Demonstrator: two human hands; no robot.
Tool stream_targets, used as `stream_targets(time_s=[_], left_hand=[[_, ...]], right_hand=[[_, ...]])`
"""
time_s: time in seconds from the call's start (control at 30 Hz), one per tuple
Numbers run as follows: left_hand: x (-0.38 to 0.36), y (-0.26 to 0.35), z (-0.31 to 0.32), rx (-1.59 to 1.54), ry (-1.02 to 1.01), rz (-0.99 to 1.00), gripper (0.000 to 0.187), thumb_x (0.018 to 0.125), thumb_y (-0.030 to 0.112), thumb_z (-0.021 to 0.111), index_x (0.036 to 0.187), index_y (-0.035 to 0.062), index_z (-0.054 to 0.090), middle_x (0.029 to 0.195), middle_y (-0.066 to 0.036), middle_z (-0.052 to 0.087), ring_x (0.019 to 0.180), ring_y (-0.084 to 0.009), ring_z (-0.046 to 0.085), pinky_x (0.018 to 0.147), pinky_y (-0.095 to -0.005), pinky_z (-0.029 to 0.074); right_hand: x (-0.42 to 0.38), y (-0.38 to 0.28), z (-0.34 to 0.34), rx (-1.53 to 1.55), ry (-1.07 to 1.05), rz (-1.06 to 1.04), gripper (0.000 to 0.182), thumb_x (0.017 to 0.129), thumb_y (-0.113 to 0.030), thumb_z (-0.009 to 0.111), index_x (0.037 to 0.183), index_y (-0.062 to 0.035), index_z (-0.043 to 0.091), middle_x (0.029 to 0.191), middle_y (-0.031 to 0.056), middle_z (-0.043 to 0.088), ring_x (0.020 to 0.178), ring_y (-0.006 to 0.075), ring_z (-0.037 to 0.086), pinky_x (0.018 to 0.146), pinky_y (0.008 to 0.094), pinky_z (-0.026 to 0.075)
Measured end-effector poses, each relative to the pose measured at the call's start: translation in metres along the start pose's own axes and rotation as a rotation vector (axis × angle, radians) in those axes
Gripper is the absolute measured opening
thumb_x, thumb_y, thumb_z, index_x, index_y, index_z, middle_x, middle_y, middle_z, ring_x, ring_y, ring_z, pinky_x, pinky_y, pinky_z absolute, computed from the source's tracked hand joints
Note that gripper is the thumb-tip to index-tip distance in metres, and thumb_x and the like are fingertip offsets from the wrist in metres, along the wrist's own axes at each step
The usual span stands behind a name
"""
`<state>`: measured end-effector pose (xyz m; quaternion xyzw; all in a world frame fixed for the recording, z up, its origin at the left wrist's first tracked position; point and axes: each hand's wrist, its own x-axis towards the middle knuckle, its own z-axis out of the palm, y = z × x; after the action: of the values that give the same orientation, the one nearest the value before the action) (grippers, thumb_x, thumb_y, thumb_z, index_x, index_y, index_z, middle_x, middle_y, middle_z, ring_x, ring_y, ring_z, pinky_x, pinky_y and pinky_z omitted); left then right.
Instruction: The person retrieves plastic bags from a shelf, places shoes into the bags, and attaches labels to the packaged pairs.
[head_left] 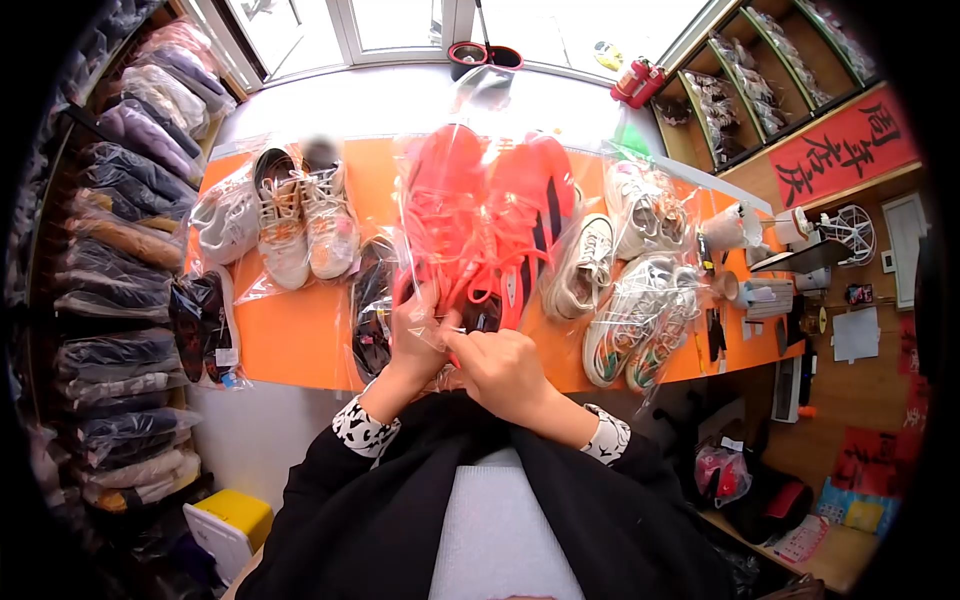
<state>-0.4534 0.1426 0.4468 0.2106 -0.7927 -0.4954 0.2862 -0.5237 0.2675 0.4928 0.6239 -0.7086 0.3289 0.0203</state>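
Observation:
A pair of bright red-pink shoes (450, 190) in a clear plastic bag (485, 150) is held up over the orange table (270, 345), toes pointing away. My left hand (415, 335) is closed on the near left part of the bag, by the shoe's heel. Close beside it, my right hand (505, 370) has its fingers pinched together at the bag's near edge, almost touching the left. Bagged white shoes (307, 235) stand to the left. A black bagged shoe (373, 300) is next to my left hand, and a cream sneaker (582, 270) lies right of the red pair.
More bagged shoes (640, 320) cover the table's right side; a dark patterned pair (205, 325) is at its left end. Shelves of bagged clothes (120, 270) line the left. Tools and rolls (765, 300) sit at the right, with fire extinguishers (638, 82) behind.

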Motion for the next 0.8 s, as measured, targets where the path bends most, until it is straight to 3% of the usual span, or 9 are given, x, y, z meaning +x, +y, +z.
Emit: stream_targets(time_s=[0.07, 0.13, 0.23, 0.47, 0.5, 0.57, 0.7, 0.77, 0.8], left_hand=[[-0.004, -0.006, 0.001, -0.001, 0.021, 0.021, 0.027, 0.077, 0.004, 0.057, 0.104, 0.0007, 0.060, 0.082, -0.022, 0.061, 0.070, -0.0393, 0.060, 0.061, -0.0440, 0.048], [-0.003, -0.033, 0.010, 0.354, 0.080, 0.013, 0.035, 0.077, 0.008, 0.059, 0.112, 0.0086, 0.064, 0.074, -0.017, 0.063, 0.059, -0.0258, 0.058, 0.059, -0.0343, 0.047], [-0.005, -0.032, 0.032, 0.135, 0.152, -0.053, 0.028, 0.078, 0.011, 0.062, 0.106, 0.0089, 0.064, 0.068, -0.015, 0.059, 0.059, -0.0301, 0.060, 0.060, -0.0364, 0.048], [-0.012, -0.021, 0.024, 0.045, 0.081, -0.053, 0.025, 0.078, 0.013, 0.062, 0.102, 0.0066, 0.064, 0.076, -0.015, 0.062, 0.070, -0.0323, 0.061, 0.068, -0.0380, 0.049], [-0.013, -0.022, 0.025, 0.047, 0.079, -0.048, 0.024, 0.079, 0.013, 0.061, 0.102, 0.0063, 0.064, 0.077, -0.015, 0.062, 0.072, -0.0326, 0.061, 0.069, -0.0382, 0.049], [-0.014, -0.025, 0.028, 0.047, 0.076, -0.035, 0.023, 0.079, 0.013, 0.061, 0.101, 0.0056, 0.064, 0.079, -0.015, 0.063, 0.075, -0.0333, 0.061, 0.072, -0.0387, 0.050], [-0.014, -0.028, 0.026, 0.054, 0.038, -0.023, 0.022, 0.079, 0.014, 0.061, 0.099, 0.0043, 0.064, 0.084, -0.015, 0.064, 0.081, -0.0345, 0.062, 0.077, -0.0395, 0.050], [-0.010, -0.030, 0.019, 0.076, -0.013, -0.009, 0.021, 0.080, 0.014, 0.061, 0.098, 0.0037, 0.064, 0.086, -0.015, 0.065, 0.084, -0.0351, 0.062, 0.079, -0.0400, 0.050], [-0.006, -0.032, 0.016, 0.097, -0.055, 0.005, 0.021, 0.080, 0.015, 0.061, 0.097, 0.0034, 0.064, 0.087, -0.015, 0.065, 0.086, -0.0354, 0.062, 0.080, -0.0402, 0.051]], right_hand=[[-0.001, -0.004, 0.009, 0.080, -0.030, -0.013, 0.015, 0.071, -0.006, 0.062, 0.085, -0.0052, 0.055, 0.062, 0.0064, 0.053, 0.054, 0.0234, 0.057, 0.050, 0.0352, 0.043], [0.010, -0.010, 0.019, 0.228, -0.021, -0.092, 0.013, 0.072, -0.009, 0.061, 0.077, -0.0069, 0.049, 0.060, 0.0059, 0.051, 0.056, 0.0231, 0.059, 0.053, 0.0359, 0.045], [0.017, -0.026, 0.041, 0.193, -0.096, -0.247, 0.013, 0.073, -0.010, 0.061, 0.077, -0.0068, 0.049, 0.062, 0.0056, 0.053, 0.057, 0.0236, 0.060, 0.054, 0.0359, 0.045], [0.035, -0.019, 0.072, 0.016, 0.021, -0.160, 0.014, 0.072, -0.014, 0.058, 0.081, -0.0077, 0.050, 0.070, 0.0042, 0.050, 0.070, 0.0219, 0.056, 0.064, 0.0347, 0.045], [0.034, -0.024, 0.081, 0.163, -0.050, -0.103, 0.014, 0.071, -0.015, 0.060, 0.078, -0.0079, 0.051, 0.072, 0.0055, 0.052, 0.074, 0.0220, 0.057, 0.064, 0.0346, 0.045], [0.035, -0.031, 0.078, 0.348, -0.090, -0.337, 0.013, 0.069, -0.013, 0.061, 0.076, -0.0070, 0.051, 0.075, 0.0069, 0.055, 0.079, 0.0228, 0.058, 0.066, 0.0342, 0.046], [0.028, -0.037, 0.054, 0.420, -0.142, -0.266, 0.014, 0.067, -0.007, 0.061, 0.077, -0.0041, 0.052, 0.074, 0.0101, 0.056, 0.073, 0.0274, 0.060, 0.064, 0.0378, 0.048], [0.033, -0.027, 0.039, 0.455, 0.058, -0.080, 0.014, 0.066, -0.004, 0.060, 0.078, -0.0030, 0.053, 0.069, 0.0122, 0.056, 0.066, 0.0309, 0.059, 0.062, 0.0411, 0.048], [0.041, -0.020, 0.026, 0.389, 0.119, -0.047, 0.012, 0.071, -0.002, 0.061, 0.082, -0.0024, 0.057, 0.072, 0.0131, 0.058, 0.066, 0.0311, 0.060, 0.061, 0.0400, 0.048]])
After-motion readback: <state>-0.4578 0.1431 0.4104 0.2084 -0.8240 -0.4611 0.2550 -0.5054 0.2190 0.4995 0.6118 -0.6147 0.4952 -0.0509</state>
